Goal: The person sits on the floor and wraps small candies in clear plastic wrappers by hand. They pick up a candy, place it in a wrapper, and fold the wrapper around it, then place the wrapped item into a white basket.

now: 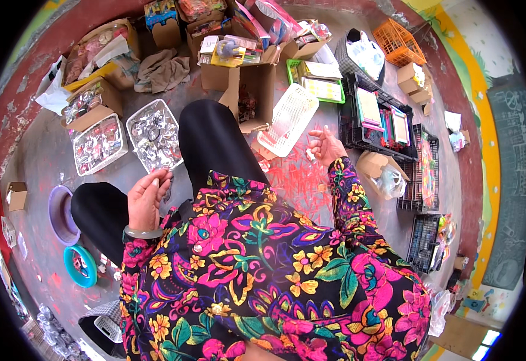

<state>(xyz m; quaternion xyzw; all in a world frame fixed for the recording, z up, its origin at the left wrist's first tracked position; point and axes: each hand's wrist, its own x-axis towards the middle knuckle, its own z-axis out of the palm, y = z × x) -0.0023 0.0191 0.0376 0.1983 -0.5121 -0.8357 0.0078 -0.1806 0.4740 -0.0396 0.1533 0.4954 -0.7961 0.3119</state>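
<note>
My left hand [147, 201], with a pale bangle [143, 233] at the wrist, is raised above my left thigh. Its thumb and fingertips are pressed together on something small and dark that I cannot make out. Beyond it on the floor stands a white basket [135, 143] filled with small dark and silvery pieces. My right hand [327, 147] hovers to the right of my knee, fingers loosely bent and apart. A tiny pale spot shows by its thumb, too small to name. Nearest to that hand is a white perforated basket [288, 123], tilted against an open cardboard box [257, 90].
Another white basket [99, 147] of small pieces stands far left. A purple basin [64, 215] and a teal basin [79, 266] sit at left. Black crates [378, 144] with notebooks line the right, beside an orange crate [399, 43]. A cardboard box with plastic bag [383, 174] stands nearer.
</note>
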